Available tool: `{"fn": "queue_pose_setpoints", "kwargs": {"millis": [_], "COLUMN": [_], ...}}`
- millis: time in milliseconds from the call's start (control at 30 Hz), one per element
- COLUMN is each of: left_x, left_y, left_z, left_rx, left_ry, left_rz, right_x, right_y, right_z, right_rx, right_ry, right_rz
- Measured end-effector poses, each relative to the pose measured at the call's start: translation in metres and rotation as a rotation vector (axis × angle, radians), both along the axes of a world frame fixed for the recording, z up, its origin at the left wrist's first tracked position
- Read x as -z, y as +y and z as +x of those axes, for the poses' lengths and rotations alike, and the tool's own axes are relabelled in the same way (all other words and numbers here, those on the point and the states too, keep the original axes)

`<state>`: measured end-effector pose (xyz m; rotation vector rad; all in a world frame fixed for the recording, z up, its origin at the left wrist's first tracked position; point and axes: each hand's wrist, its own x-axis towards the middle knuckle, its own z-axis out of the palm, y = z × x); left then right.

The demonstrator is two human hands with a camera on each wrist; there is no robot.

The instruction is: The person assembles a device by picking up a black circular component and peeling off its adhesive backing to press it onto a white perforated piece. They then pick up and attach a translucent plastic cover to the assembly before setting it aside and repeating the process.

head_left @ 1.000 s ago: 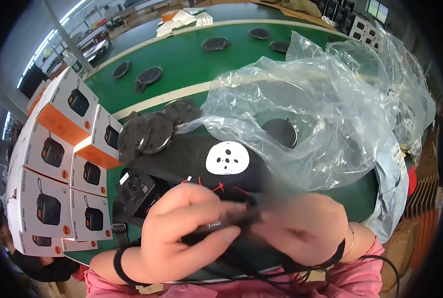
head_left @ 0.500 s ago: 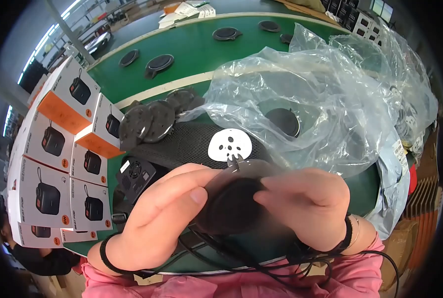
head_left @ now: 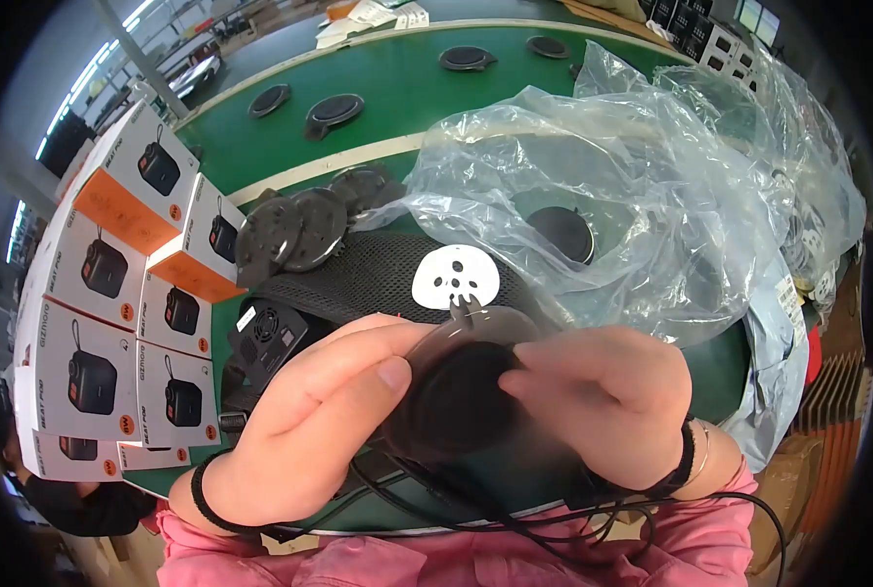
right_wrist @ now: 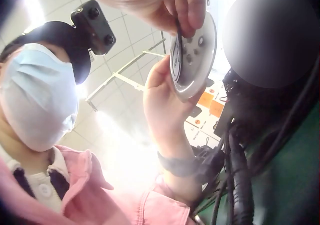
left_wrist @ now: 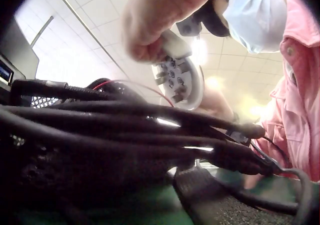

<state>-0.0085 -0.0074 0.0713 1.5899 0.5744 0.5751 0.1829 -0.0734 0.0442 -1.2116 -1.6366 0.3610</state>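
**Two hands hold a round speaker disc above a green table**

A dark round disc [head_left: 461,386], likely a speaker part, is held up in the air between both hands, close to the person's chest and above the near edge of the green table [head_left: 397,98]. The left hand [head_left: 319,421] grasps its left rim, thumb across the dark face and fingers behind. The right hand [head_left: 593,401] pinches the right rim with curled fingers. Small prongs stick up from the disc's top edge.

Just behind it lies a black mesh-covered speaker body [head_left: 368,279] with a white perforated sticker [head_left: 456,277]. Black cables [head_left: 475,509] trail below the hands. Loose dark discs [head_left: 294,230] lie behind, crumpled clear plastic bags [head_left: 632,196] to the right, and stacked white-and-orange product boxes [head_left: 113,293] to the left.

Judged risks: the grip is only at the rim, so the disc could slip and drop onto the cables or mesh body. The prongs could bend if pressed. A thin red wire [left_wrist: 142,84] by the cables could snag.

The head view shows only the dark face. The right wrist view shows the disc [right_wrist: 192,52] from behind: a pale underside with small holes. The left wrist view shows those fittings too [left_wrist: 179,75], and the cable bundle [left_wrist: 125,135] close up.
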Motion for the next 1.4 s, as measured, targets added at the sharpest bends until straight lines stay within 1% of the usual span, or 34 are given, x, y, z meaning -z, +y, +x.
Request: {"fn": "queue_pose_setpoints", "kwargs": {"millis": [67,167,233,267,333,400,467,533,600,667,700,733,767,800,833,867,900,967,1000,1033,1100,1133,1167,1233,1267,1300,1333,1367,1400], "left_x": [0.000,0.000,0.000,0.000,0.001,0.002,0.001,0.000,-0.002,-0.005,-0.005,-0.005,-0.004,-0.004,-0.004,-0.005,-0.005,-0.007,-0.007,-0.006,-0.009,0.006,0.004,-0.016,-0.021,-0.025,-0.031,-0.042,-0.052], "left_y": [-0.001,-0.002,-0.003,-0.004,-0.003,-0.004,-0.006,-0.005,-0.007,-0.009,-0.008,-0.007,-0.006,-0.005,-0.003,-0.001,-0.001,-0.002,-0.003,-0.002,-0.004,0.001,-0.001,-0.003,-0.003,-0.002,-0.001,-0.001,0.005], "left_z": [0.001,0.001,0.001,0.001,0.001,0.001,0.001,0.001,0.002,0.006,0.006,0.006,0.006,0.006,0.006,0.006,0.006,0.005,0.003,0.002,0.001,-0.004,-0.002,-0.003,-0.003,-0.003,-0.003,-0.003,-0.003], "left_rx": [-0.013,-0.023,-0.026,-0.029,-0.033,-0.036,-0.060,-0.062,-0.065,-0.196,-0.195,-0.203,-0.211,-0.206,-0.196,-0.186,-0.181,-0.133,-0.100,-0.029,-0.015,0.156,0.152,0.174,0.168,0.136,0.107,0.066,0.002], "left_ry": [-0.020,-0.034,-0.043,-0.051,-0.041,-0.033,-0.053,-0.058,-0.061,-0.027,-0.028,-0.069,-0.111,-0.111,-0.145,-0.180,-0.183,-0.091,-0.042,0.031,0.018,0.134,0.117,0.238,0.234,0.178,0.121,0.054,0.054], "left_rz": [-0.058,-0.076,-0.078,-0.079,-0.105,-0.130,-0.227,-0.250,-0.272,-0.363,-0.362,-0.431,-0.499,-0.493,-0.539,-0.584,-0.572,-0.500,-0.486,-0.358,-0.301,0.046,0.057,-0.088,-0.079,-0.103,-0.127,-0.072,-0.001], "right_x": [0.000,0.003,0.002,0.002,0.002,0.005,0.006,0.006,0.004,0.004,0.005,0.006,0.012,0.019,0.022,0.019,0.018,0.016,0.002,0.001,0.002,0.009,0.008,0.003,0.002,0.003,0.005,0.006,-0.004], "right_y": [0.001,0.002,0.004,0.004,0.004,0.003,0.002,0.003,0.003,0.004,0.004,0.004,0.006,0.009,0.011,0.013,0.012,0.011,0.009,0.012,0.014,0.009,0.006,0.002,0.002,0.004,0.007,0.009,0.006], "right_z": [-0.002,-0.002,-0.001,0.000,0.001,0.001,0.000,-0.001,0.002,0.004,0.004,0.005,0.005,0.004,0.002,-0.003,-0.001,0.003,0.003,0.001,-0.001,0.003,0.004,0.005,0.005,0.004,0.002,0.000,-0.002], "right_rx": [0.015,0.023,0.011,0.011,0.013,0.023,0.034,0.058,0.051,0.043,0.037,0.031,0.035,-0.060,-0.158,-0.302,-0.304,-0.395,-0.435,-0.455,-0.498,-0.430,-0.445,-0.417,-0.390,-0.395,-0.452,-0.506,-0.558], "right_ry": [-0.008,-0.029,-0.161,-0.161,-0.259,-0.273,-0.287,-0.224,-0.239,-0.253,-0.109,0.035,0.035,0.316,0.595,0.835,0.831,0.986,0.865,0.855,0.740,0.638,0.628,0.577,0.422,0.415,0.493,0.572,0.850], "right_rz": [0.024,0.095,0.192,0.192,0.221,0.239,0.257,0.260,0.243,0.228,0.123,0.020,0.023,-0.121,-0.262,-0.328,-0.316,-0.630,-0.630,-0.613,-0.520,-0.561,-0.547,-0.497,-0.437,-0.432,-0.318,-0.204,-0.515]}}
